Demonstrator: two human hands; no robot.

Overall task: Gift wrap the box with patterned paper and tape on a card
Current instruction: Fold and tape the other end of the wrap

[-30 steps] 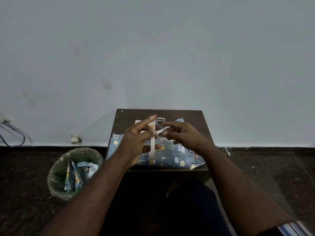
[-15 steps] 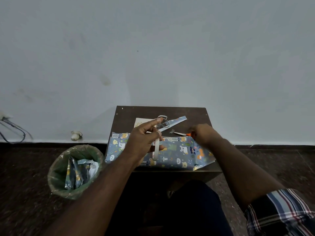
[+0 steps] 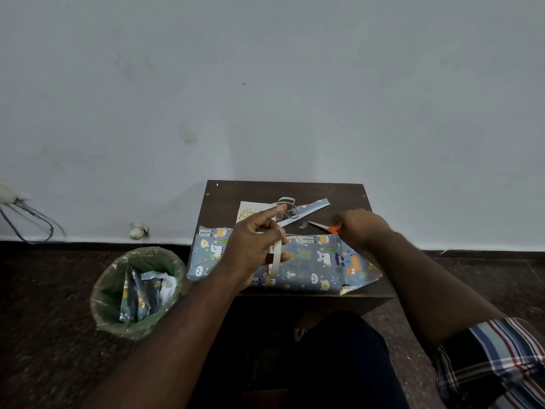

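The box wrapped in blue animal-print paper (image 3: 318, 261) lies across the front of the small dark table (image 3: 224, 196). Above it, my left hand (image 3: 253, 243) holds a roll of clear tape (image 3: 276, 255) on edge, with a pulled strip of tape running up to the raised forefinger. My right hand (image 3: 358, 227) is at the table's right side, fingers curled on the orange handles of the scissors (image 3: 321, 226), whose blades point left. A white card (image 3: 247, 212) with gold lettering lies behind my left hand, partly hidden.
A cut strip of patterned paper (image 3: 312, 208) and a curl of tape lie at the table's back. A green-lined waste bin (image 3: 137, 290) with paper scraps stands on the floor at left. The wall is right behind the table. Cables hang at far left.
My right hand left the tape strip and moved right to the scissors. My left hand kept holding the tape roll with the strip pulled out.
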